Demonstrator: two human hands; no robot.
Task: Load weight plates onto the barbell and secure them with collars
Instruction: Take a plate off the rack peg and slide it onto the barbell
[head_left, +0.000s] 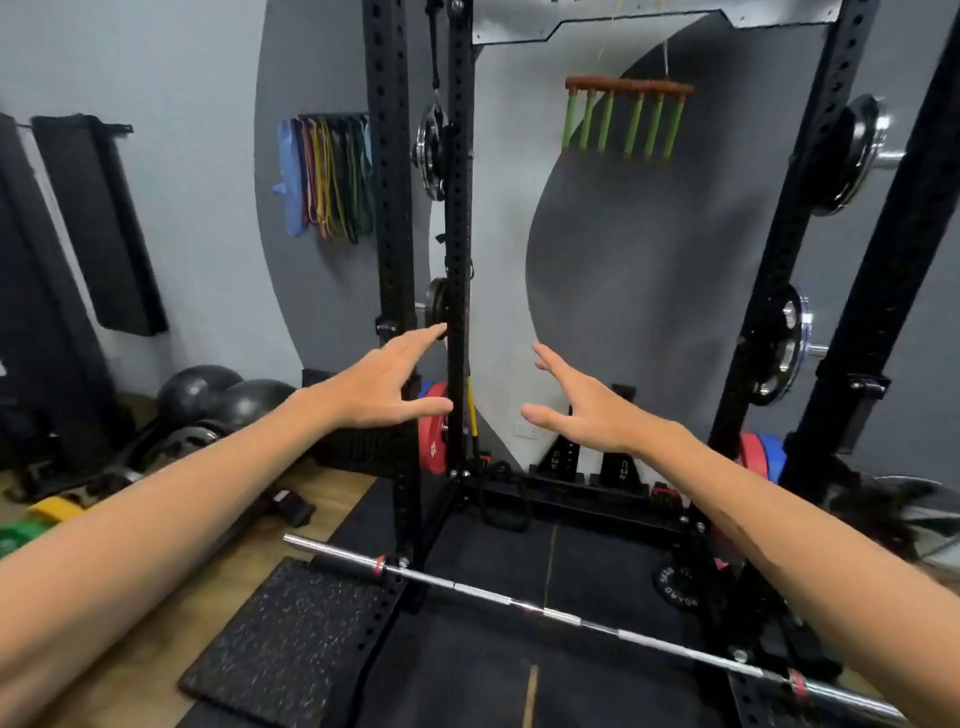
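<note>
The barbell (545, 613) lies on the black floor mat (467, 675) at the bottom of the frame, with no plates on its ends. Above it, in the middle, both arms reach out. The left hand (384, 384) and the right hand (582, 410) are spread wide, fingers straight, and they hold nothing. Behind them stands the black rack (457, 234). A red plate (434, 436) sits low on it, just beside the left hand's thumb. Small black plates (784, 348) hang on the right post.

red plate (435, 435), silver barbell (566, 616), black speckled mat (291, 639).
</note>
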